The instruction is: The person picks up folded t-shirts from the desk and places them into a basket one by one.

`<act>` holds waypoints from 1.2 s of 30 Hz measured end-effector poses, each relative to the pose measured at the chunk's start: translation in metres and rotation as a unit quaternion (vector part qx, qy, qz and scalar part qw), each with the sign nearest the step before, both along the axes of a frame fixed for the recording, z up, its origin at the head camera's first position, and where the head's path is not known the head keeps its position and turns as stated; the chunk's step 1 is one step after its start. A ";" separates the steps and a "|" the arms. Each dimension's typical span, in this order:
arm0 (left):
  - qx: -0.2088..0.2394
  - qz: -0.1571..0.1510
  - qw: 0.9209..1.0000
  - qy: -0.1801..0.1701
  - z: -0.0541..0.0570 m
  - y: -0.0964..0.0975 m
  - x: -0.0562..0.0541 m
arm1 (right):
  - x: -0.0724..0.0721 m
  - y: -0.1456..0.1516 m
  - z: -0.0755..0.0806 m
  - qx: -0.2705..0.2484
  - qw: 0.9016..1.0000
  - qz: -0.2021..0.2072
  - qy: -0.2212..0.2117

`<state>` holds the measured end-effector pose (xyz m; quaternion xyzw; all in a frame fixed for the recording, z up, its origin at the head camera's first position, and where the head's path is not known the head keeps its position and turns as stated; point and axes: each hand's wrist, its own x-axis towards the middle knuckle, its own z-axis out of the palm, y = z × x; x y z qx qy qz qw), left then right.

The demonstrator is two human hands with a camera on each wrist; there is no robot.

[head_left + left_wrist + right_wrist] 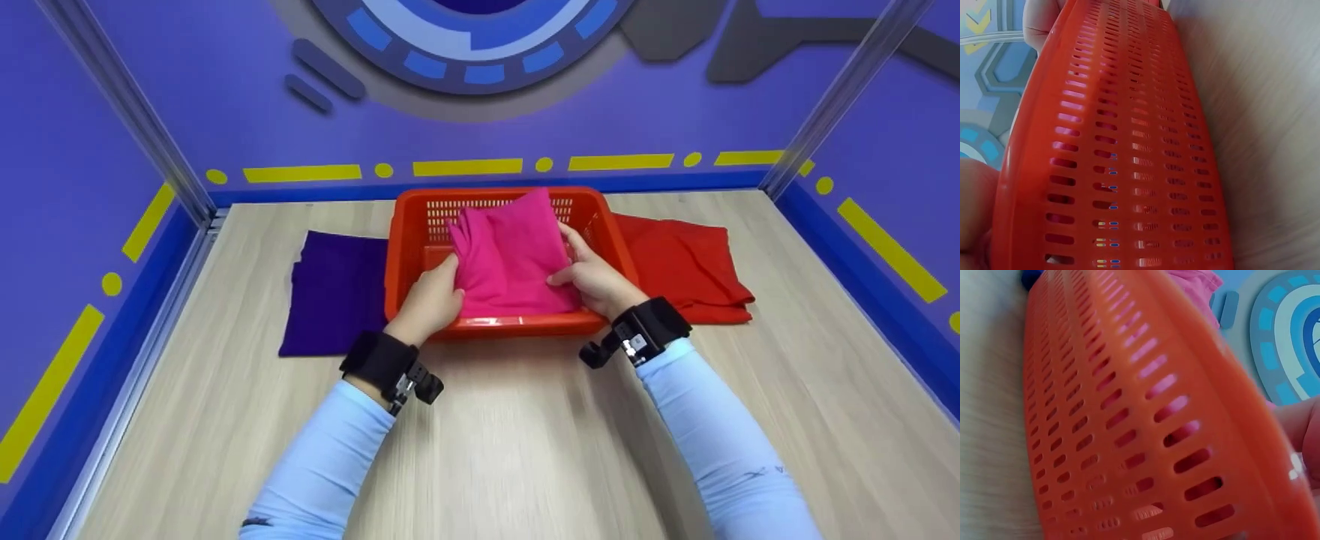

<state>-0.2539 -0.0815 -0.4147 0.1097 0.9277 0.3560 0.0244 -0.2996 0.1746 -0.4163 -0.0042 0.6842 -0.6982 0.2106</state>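
A folded pink cloth (514, 255) lies tilted in the red plastic basket (510, 324), its top corner reaching up past the far rim. My left hand (433, 296) grips the cloth's left edge, thumb on top and the other fingers hidden beneath. On the opposite side my right hand (596, 279) holds the right edge between the thumb in front and fingers behind. Both wrist views are mostly filled by the basket's slotted wall (1123, 140), with pink showing through the slots.
Left of the basket lies a folded dark purple cloth (334, 292), partly behind the rim. To the right is a folded red cloth (686, 270). All stand on a wood-grain table (510, 442), enclosed by blue-purple panels (480, 139) at the back and sides.
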 end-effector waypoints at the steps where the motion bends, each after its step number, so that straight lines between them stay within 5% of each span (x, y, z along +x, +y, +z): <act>1: -0.008 -0.001 1.000 -0.004 0.000 0.001 -0.001 | 0.000 0.000 0.000 0.002 1.000 -0.001 0.001; 14: -0.035 -0.012 0.997 -0.060 -0.003 -0.002 -0.010 | 0.000 -0.002 -0.002 0.043 0.999 0.010 0.021; 20: -0.028 0.002 0.998 -0.052 -0.005 -0.002 -0.015 | 0.001 0.001 -0.005 0.096 0.994 0.029 0.046; 28: -0.019 0.019 1.000 -0.011 -0.006 -0.002 -0.013 | 0.005 0.002 -0.002 0.122 0.992 0.034 0.024; 36: 0.005 0.039 0.998 0.056 -0.009 -0.002 -0.009 | 0.005 0.008 0.001 0.166 0.984 0.018 0.061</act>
